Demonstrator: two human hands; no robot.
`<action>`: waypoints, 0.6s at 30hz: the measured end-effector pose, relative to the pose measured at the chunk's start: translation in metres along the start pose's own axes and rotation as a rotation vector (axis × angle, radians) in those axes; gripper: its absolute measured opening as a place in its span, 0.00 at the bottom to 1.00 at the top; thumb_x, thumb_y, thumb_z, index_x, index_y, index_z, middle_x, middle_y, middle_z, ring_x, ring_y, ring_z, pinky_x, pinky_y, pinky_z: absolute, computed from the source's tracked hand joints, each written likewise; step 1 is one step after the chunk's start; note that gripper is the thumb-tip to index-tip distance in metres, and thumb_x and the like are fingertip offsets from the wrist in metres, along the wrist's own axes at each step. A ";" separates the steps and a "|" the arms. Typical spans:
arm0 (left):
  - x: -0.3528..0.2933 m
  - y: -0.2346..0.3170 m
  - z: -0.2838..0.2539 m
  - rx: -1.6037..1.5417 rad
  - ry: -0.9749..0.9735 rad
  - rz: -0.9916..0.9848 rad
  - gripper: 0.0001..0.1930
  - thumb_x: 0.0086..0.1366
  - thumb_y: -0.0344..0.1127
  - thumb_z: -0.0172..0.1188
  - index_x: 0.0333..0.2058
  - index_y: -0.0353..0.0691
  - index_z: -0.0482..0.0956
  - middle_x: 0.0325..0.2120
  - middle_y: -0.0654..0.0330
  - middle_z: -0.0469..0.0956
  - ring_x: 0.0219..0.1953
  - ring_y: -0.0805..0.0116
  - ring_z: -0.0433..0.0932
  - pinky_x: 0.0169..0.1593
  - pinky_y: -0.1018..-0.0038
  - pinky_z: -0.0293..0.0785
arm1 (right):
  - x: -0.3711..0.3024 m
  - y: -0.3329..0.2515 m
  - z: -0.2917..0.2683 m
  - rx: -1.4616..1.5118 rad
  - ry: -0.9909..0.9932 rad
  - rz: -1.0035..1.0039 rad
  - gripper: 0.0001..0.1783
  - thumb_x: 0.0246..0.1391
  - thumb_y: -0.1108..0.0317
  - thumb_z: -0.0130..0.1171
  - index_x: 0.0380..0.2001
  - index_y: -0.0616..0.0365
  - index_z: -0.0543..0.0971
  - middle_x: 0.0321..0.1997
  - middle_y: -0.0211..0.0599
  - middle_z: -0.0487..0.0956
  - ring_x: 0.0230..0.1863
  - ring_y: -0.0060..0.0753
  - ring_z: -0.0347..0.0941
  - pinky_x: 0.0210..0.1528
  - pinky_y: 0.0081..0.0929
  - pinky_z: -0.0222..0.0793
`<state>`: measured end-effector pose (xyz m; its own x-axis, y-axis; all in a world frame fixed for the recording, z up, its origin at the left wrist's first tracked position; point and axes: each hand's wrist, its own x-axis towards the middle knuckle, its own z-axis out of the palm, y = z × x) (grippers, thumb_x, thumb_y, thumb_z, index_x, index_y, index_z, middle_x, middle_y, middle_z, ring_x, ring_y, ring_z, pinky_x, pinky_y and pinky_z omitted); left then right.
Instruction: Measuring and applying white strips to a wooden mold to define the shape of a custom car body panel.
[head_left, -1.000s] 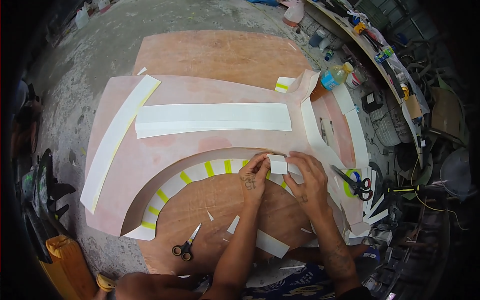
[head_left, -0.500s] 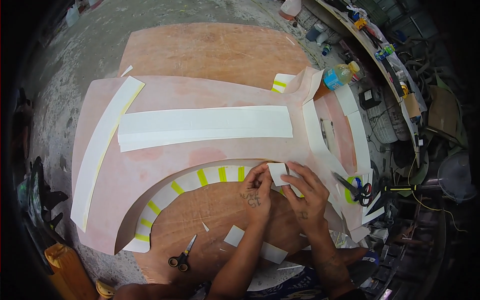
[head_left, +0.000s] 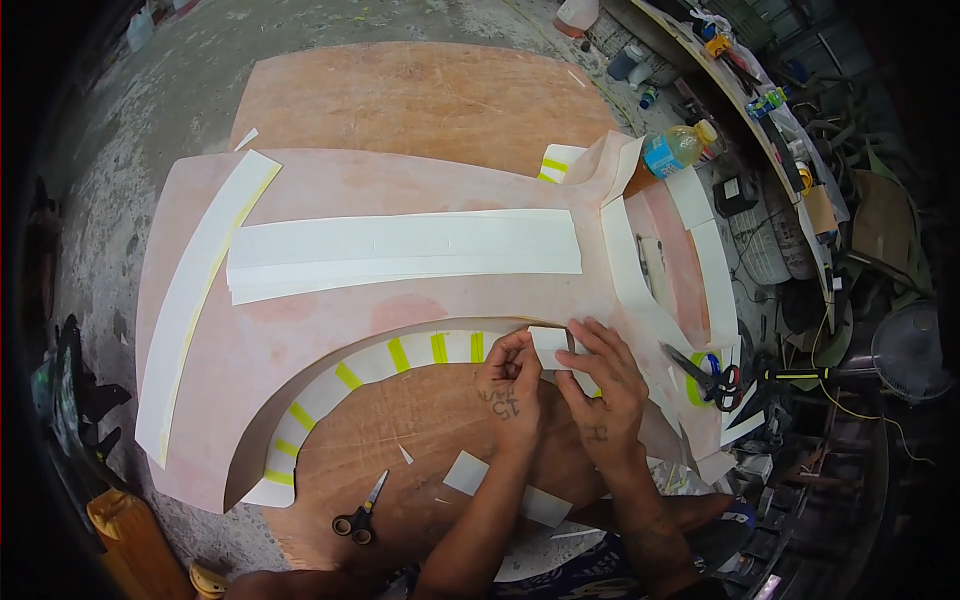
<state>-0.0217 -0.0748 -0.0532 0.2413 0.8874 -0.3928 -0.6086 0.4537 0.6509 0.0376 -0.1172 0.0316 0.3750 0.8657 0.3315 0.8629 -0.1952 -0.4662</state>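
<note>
A small white piece of card [head_left: 548, 343] is held over the curved arch of a pinkish fender-like panel [head_left: 330, 355]. My left hand [head_left: 512, 388] pinches its left edge between thumb and fingers. On the card's right side, my right hand [head_left: 606, 388] rests its fingertips, with the other fingers stretched out and spread. White card pieces [head_left: 372, 366] joined by yellow-green tape strips line the arch to the left. Part of that lining is hidden behind my hands. Long white card strips [head_left: 400, 250] lie flat on the panel, and a curved strip [head_left: 205, 300] lies at its left.
Black-handled scissors [head_left: 356, 522] and card offcuts [head_left: 466, 473] lie on the plywood near me. More scissors [head_left: 712, 378] rest by a yellow-green tape roll [head_left: 694, 390] at right. A bottle [head_left: 675, 152] stands at the far right corner, beside a cluttered shelf [head_left: 745, 100].
The view has shifted slightly. Both hands stay at the card, which now sits a little flatter, and the right fingers have moved slightly and spread along its right side.
</note>
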 end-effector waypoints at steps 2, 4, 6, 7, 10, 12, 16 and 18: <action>-0.002 0.003 0.002 -0.015 0.000 0.000 0.06 0.65 0.26 0.59 0.40 0.33 0.79 0.27 0.70 0.75 0.26 0.87 0.66 0.31 0.87 0.61 | 0.000 -0.004 -0.001 0.013 0.006 -0.004 0.11 0.44 0.76 0.65 0.34 0.58 0.81 0.52 0.41 0.79 0.55 0.49 0.73 0.61 0.52 0.62; -0.001 0.006 0.005 -0.030 -0.001 -0.005 0.06 0.65 0.26 0.59 0.39 0.33 0.79 0.27 0.70 0.75 0.26 0.87 0.67 0.32 0.87 0.62 | -0.001 -0.005 -0.002 -0.009 0.004 0.009 0.10 0.44 0.76 0.65 0.34 0.58 0.81 0.52 0.41 0.79 0.56 0.49 0.73 0.62 0.51 0.61; 0.000 0.007 0.007 -0.025 -0.006 -0.022 0.06 0.64 0.26 0.59 0.39 0.32 0.79 0.27 0.69 0.76 0.27 0.86 0.69 0.33 0.87 0.63 | -0.001 -0.004 -0.001 -0.004 0.008 0.023 0.10 0.45 0.76 0.65 0.34 0.58 0.81 0.51 0.41 0.79 0.56 0.49 0.73 0.62 0.51 0.61; 0.000 0.007 0.007 -0.026 -0.007 -0.021 0.06 0.64 0.26 0.59 0.39 0.32 0.79 0.27 0.69 0.76 0.27 0.86 0.69 0.33 0.87 0.63 | -0.001 -0.004 0.000 0.003 0.013 0.038 0.10 0.45 0.76 0.65 0.34 0.58 0.81 0.51 0.41 0.79 0.56 0.49 0.73 0.62 0.51 0.61; 0.003 0.007 0.004 -0.040 -0.014 -0.034 0.06 0.64 0.25 0.60 0.39 0.32 0.79 0.28 0.68 0.77 0.28 0.86 0.70 0.34 0.87 0.66 | -0.002 -0.004 0.001 0.010 0.016 0.043 0.10 0.45 0.75 0.65 0.35 0.58 0.81 0.51 0.40 0.79 0.56 0.48 0.73 0.62 0.50 0.61; 0.003 0.006 0.001 -0.023 -0.027 -0.026 0.05 0.64 0.25 0.60 0.38 0.32 0.79 0.28 0.66 0.78 0.29 0.85 0.72 0.35 0.86 0.67 | -0.001 -0.003 0.001 0.004 0.020 0.038 0.10 0.45 0.75 0.65 0.35 0.57 0.81 0.51 0.40 0.80 0.56 0.48 0.73 0.62 0.50 0.61; 0.002 0.014 0.006 -0.005 -0.013 -0.053 0.06 0.63 0.25 0.60 0.38 0.31 0.80 0.28 0.66 0.79 0.29 0.84 0.73 0.35 0.86 0.68 | -0.002 -0.002 0.002 0.002 0.026 0.038 0.11 0.45 0.75 0.65 0.35 0.57 0.81 0.50 0.40 0.80 0.56 0.48 0.73 0.62 0.50 0.61; 0.002 0.014 0.004 -0.010 -0.029 -0.031 0.06 0.64 0.26 0.60 0.38 0.31 0.79 0.29 0.64 0.79 0.30 0.83 0.74 0.36 0.85 0.68 | -0.002 -0.002 0.002 0.001 0.026 0.031 0.11 0.45 0.75 0.65 0.35 0.57 0.81 0.50 0.40 0.80 0.56 0.48 0.73 0.62 0.50 0.61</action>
<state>-0.0265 -0.0662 -0.0423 0.2820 0.8750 -0.3935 -0.6078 0.4802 0.6324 0.0344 -0.1182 0.0304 0.4101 0.8468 0.3386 0.8506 -0.2213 -0.4769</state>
